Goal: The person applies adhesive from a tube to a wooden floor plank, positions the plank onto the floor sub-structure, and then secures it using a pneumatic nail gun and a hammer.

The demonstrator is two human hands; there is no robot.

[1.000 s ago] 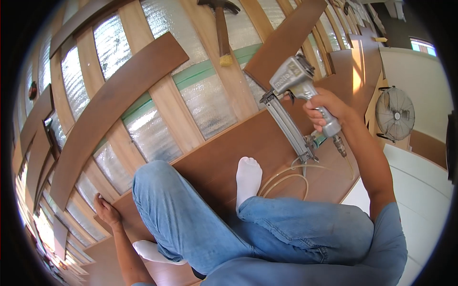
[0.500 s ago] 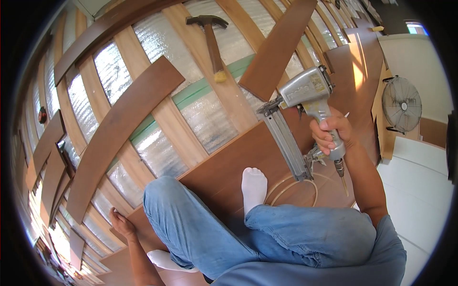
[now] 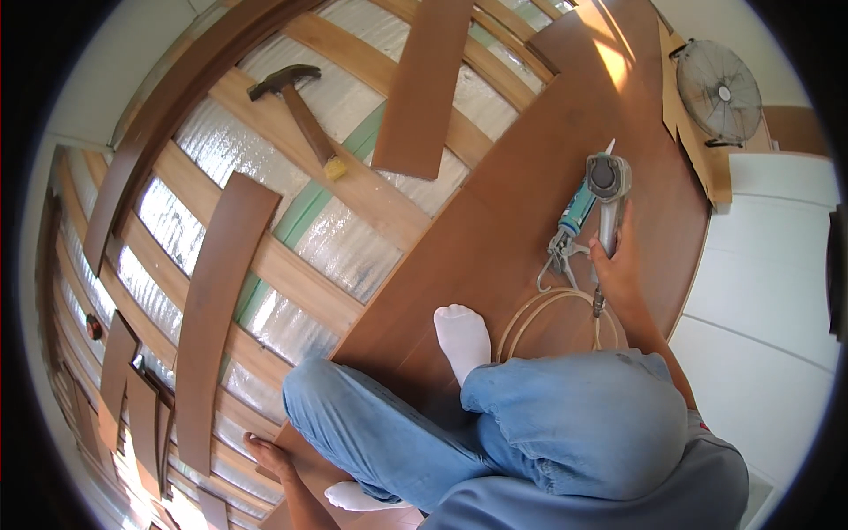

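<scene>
My right hand (image 3: 620, 252) is closed round the grip of a grey metal air nailer (image 3: 608, 183), held above the laid floor on my right. The nailer is turned so its round end cap faces up; its magazine is out of sight. Behind it a caulking gun (image 3: 574, 212) with a blue-green tube and white nozzle rests on the boards, partly covered. A pale air hose (image 3: 533, 311) loops beside my foot. My left hand (image 3: 268, 455) rests, fingers extended, by the edge of a brown floorboard (image 3: 284, 431) beside my knee.
Wooden battens (image 3: 305, 281) over silver foil run along the left. On them lie a claw hammer (image 3: 305, 124), a loose plank (image 3: 422, 97) and a longer plank (image 3: 216, 309). Several cut pieces (image 3: 141, 415) sit at far left. A fan (image 3: 720, 93) stands at the far right.
The nailer has swung from side-on to end-on and moved away, exposing the caulking gun behind it. My view has shifted right; my left hand stays by the board edge.
</scene>
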